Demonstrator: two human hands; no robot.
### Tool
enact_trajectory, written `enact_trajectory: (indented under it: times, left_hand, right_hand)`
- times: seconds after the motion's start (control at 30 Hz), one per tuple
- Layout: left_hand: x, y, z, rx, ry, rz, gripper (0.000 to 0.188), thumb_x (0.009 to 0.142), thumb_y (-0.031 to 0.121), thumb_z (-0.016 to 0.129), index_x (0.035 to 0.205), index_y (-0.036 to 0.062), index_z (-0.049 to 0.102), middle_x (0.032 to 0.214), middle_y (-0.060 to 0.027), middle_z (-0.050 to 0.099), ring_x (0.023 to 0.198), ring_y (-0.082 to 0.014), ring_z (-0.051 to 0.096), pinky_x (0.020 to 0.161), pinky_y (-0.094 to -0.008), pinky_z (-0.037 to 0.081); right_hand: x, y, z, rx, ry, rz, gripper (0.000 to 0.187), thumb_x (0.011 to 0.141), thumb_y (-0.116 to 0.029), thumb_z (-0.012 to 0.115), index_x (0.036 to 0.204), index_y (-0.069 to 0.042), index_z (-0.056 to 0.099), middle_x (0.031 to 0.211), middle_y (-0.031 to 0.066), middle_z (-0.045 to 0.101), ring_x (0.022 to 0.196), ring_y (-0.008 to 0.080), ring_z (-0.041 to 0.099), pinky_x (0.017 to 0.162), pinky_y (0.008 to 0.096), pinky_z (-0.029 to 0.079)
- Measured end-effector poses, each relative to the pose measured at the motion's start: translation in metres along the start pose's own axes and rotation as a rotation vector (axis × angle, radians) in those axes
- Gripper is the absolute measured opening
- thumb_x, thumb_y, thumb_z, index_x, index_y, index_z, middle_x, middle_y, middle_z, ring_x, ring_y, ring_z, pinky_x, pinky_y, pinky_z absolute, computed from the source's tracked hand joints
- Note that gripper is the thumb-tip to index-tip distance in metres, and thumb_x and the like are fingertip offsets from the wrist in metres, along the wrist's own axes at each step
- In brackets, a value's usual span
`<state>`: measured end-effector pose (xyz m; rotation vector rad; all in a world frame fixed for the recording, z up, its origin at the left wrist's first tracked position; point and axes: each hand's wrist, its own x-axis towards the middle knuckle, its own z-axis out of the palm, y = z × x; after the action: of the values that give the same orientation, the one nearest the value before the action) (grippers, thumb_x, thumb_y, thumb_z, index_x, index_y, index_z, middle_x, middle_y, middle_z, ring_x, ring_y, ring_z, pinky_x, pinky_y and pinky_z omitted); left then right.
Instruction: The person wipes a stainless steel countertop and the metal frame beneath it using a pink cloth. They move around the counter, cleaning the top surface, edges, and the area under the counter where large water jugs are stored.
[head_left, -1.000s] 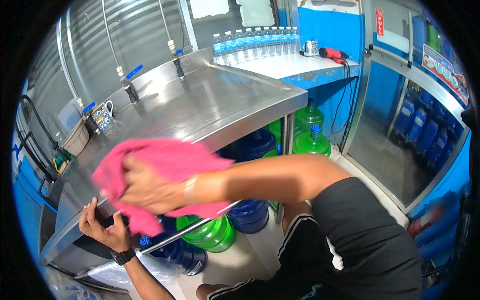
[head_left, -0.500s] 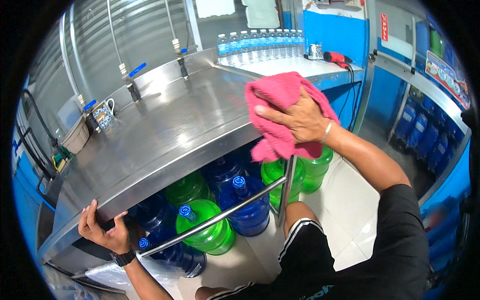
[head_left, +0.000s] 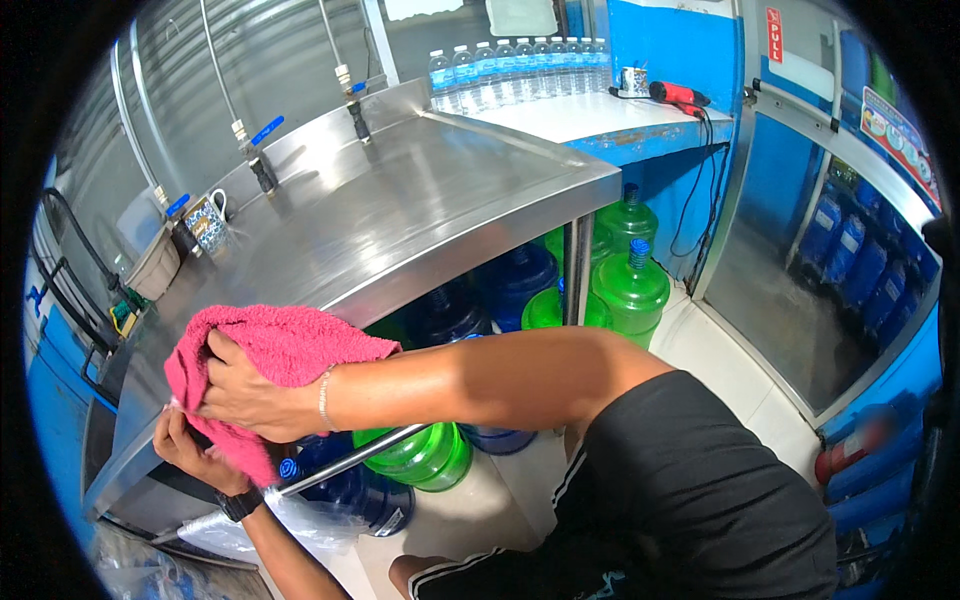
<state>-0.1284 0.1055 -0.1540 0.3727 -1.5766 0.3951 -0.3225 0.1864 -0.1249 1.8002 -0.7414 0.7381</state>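
Observation:
A pink terry towel is bunched over the front left edge of the stainless steel counter. My right hand grips it from above, its forearm reaching across from the right. Just below, the curled fingers of my left hand meet the towel's lower left edge and appear to pinch it. Part of the left hand's fingers and thumb is hidden by the cloth. A black watch sits on the left wrist and a thin bracelet on the right.
Blue and green water jugs stand under the counter behind a metal rail. Valve taps, a patterned mug and a beige basket line the back. Small bottles and a red-black corded tool occupy the white shelf.
My right hand has carried the towel from the counter's right corner to the front left edge, beside my left hand. The left hand's spread fingers have curled in at the cloth.

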Motion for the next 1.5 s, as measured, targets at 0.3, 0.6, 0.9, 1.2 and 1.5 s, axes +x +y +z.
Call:
enact_trajectory:
  times: [0.3,0.6,0.9,1.2,1.5]
  left_hand:
    - [0.003,0.020,0.006,0.065,0.011,0.055,0.068,0.074,0.037,0.091,0.132,0.0093,0.069,0.126,-0.0109,0.055,0.126,-0.0315,0.051,0.110,-0.0449,0.041]
    - [0.001,0.024,0.009,0.094,0.032,0.023,0.064,0.077,0.041,0.089,0.128,0.0076,0.069,0.123,-0.0106,0.053,0.124,-0.0303,0.050,0.110,-0.0438,0.042]
    - [-0.001,0.008,0.002,0.068,0.014,0.004,0.048,0.086,0.019,0.077,0.131,0.0032,0.067,0.124,-0.0135,0.056,0.123,-0.0315,0.054,0.102,-0.0424,0.045]
    - [0.007,0.031,0.007,0.027,0.028,0.014,0.067,0.066,0.026,0.095,0.127,0.0099,0.071,0.124,-0.0092,0.053,0.125,-0.0303,0.051,0.109,-0.0437,0.042]
    - [0.000,0.020,0.009,0.087,0.048,0.059,0.065,0.069,0.040,0.091,0.122,0.0081,0.072,0.119,-0.0089,0.055,0.118,-0.0297,0.053,0.102,-0.0436,0.045]
  right_hand:
    - [-0.161,0.154,-0.264,-0.341,-0.301,0.089,0.079,0.079,-0.035,0.066,0.156,-0.027,0.051,0.082,-0.0016,0.061,0.080,0.0200,0.062,0.099,0.0500,0.044]
    - [-0.095,0.099,-0.188,-0.218,-0.578,0.095,0.075,0.092,-0.027,0.056,0.161,-0.011,0.035,0.074,0.0011,0.062,0.060,0.0198,0.060,0.079,0.0453,0.042]
    - [0.017,-0.008,0.010,0.097,0.131,0.108,0.066,0.079,-0.026,0.062,0.140,-0.001,0.057,0.085,0.0062,0.060,0.091,0.0272,0.058,0.096,0.0488,0.040]
    - [-0.153,0.136,-0.250,-0.401,-0.429,0.208,0.088,0.079,-0.042,0.069,0.161,-0.025,0.042,0.098,0.0018,0.064,0.085,0.0227,0.061,0.086,0.0493,0.039]
    - [-0.052,0.063,-0.131,-0.016,-0.488,0.164,0.090,0.081,-0.027,0.062,0.164,-0.012,0.031,0.060,-0.0010,0.057,0.048,0.0217,0.052,0.064,0.0434,0.039]
